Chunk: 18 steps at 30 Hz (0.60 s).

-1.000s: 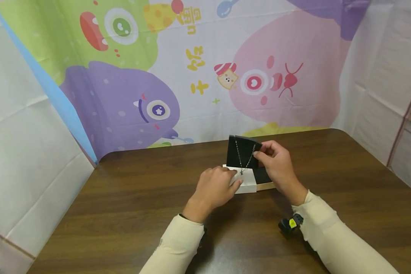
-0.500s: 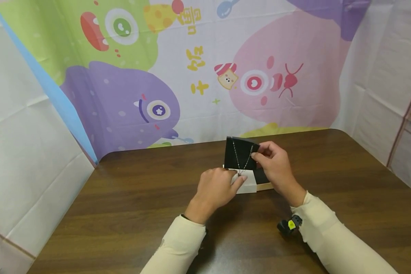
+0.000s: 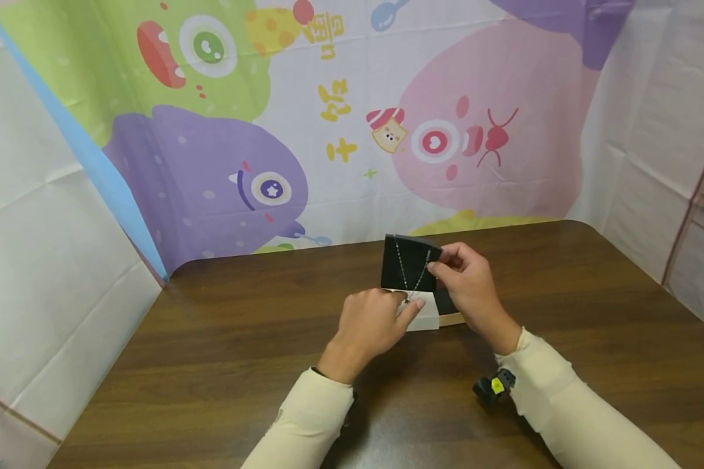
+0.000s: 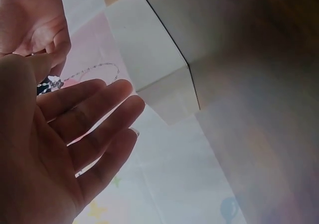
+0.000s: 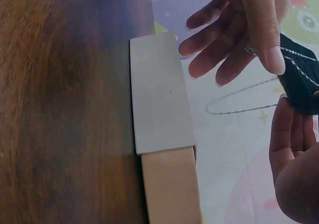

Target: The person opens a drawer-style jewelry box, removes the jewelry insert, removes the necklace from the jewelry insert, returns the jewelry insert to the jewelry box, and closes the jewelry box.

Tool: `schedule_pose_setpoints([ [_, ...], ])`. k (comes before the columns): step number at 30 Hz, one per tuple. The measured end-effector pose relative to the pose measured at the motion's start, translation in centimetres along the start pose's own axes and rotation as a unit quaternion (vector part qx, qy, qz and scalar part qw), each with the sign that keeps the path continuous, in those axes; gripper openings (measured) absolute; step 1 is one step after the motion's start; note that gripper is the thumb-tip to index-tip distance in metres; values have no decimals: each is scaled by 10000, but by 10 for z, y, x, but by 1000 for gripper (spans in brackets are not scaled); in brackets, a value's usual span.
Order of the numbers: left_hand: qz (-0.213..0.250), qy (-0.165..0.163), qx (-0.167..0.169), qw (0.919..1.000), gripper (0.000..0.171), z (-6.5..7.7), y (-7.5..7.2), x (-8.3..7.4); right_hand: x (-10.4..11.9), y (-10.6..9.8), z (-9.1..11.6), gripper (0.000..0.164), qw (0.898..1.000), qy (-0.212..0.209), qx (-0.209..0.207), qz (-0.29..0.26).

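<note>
In the head view, my right hand (image 3: 475, 280) pinches a black necklace display pad (image 3: 409, 260) by its right edge and holds it upright over a box. A silver chain necklace (image 3: 402, 264) hangs down the pad's front in a V, its small pendant (image 5: 250, 51) at the bottom. My left hand (image 3: 371, 322) has its thumb and index finger about the pendant, the other fingers extended; the right wrist view shows the pendant beside the index finger. A loose loop of chain also hangs free there. Beneath is a white box sleeve (image 3: 425, 319) with a tan drawer (image 5: 172, 189) partly out.
The box stands on a dark wood-grain table (image 3: 223, 352). Behind the table hangs a cartoon-print cloth (image 3: 340, 195), with pale panels (image 3: 41, 195) at the sides. Small black cameras are strapped at the wrists.
The right hand and the pad with the necklace have shifted slightly left and down. My left thumb has risen to the pendant. The box has not moved.
</note>
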<state>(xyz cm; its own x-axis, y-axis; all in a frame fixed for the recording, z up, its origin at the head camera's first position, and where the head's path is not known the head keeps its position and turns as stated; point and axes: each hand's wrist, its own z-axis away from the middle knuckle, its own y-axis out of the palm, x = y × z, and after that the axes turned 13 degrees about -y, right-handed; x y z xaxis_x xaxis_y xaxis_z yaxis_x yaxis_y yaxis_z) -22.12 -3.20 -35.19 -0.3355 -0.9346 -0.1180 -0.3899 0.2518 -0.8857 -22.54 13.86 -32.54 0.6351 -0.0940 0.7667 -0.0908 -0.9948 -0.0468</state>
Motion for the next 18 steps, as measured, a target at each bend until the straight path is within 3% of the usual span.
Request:
schedule_pose_setpoints([
  [8,29,-117,-51,9999,48,0,1,0,4,2,0,11,10000,19,6,-65],
  [18,-13,-37,-27,10000,46,0,1,0,4,2,1,11,10000,-61,-1,-11],
])
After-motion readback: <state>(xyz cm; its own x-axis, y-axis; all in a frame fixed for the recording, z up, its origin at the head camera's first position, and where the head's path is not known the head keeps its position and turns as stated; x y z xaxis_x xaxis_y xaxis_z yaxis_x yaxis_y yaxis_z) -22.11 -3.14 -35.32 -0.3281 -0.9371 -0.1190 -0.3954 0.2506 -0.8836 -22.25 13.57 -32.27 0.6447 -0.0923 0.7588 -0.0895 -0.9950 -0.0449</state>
